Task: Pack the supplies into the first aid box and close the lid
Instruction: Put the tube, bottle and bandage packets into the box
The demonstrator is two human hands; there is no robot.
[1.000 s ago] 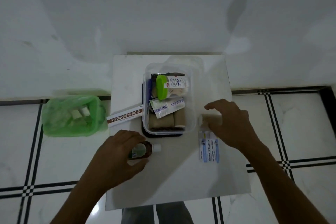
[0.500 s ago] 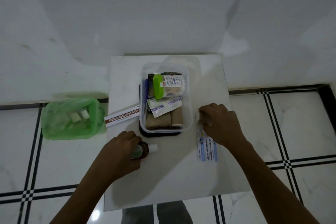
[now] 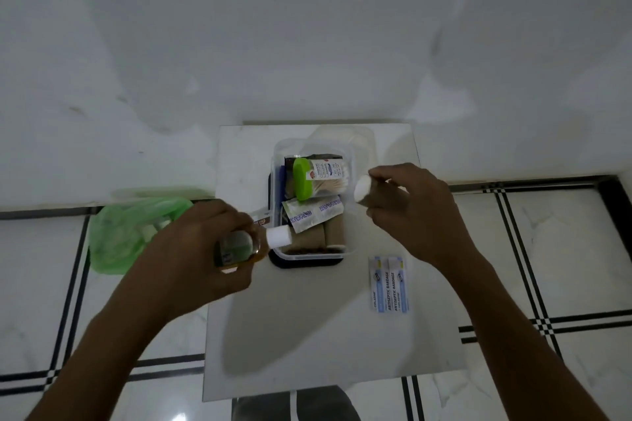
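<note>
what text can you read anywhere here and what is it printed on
"ANTISEPTIC BANDAGE": on each of the two bandage strips lying on the table.
"USP": on the end of the ointment box that shows past the left hand.
Sachet in the first aid box: blue print, too blurred to read.
Green-capped container: label too small to read.
Bottle in the left hand: label unreadable.

Box (image 3: 309,258): on the table (image 3: 328,345), toward its far edge.
In the box: packets, rolls, a jar (image 3: 319,178).
Bandage strips (image 3: 390,284): on the table, near right of the box.
Bag (image 3: 119,236): on the floor, left of the table.
</note>
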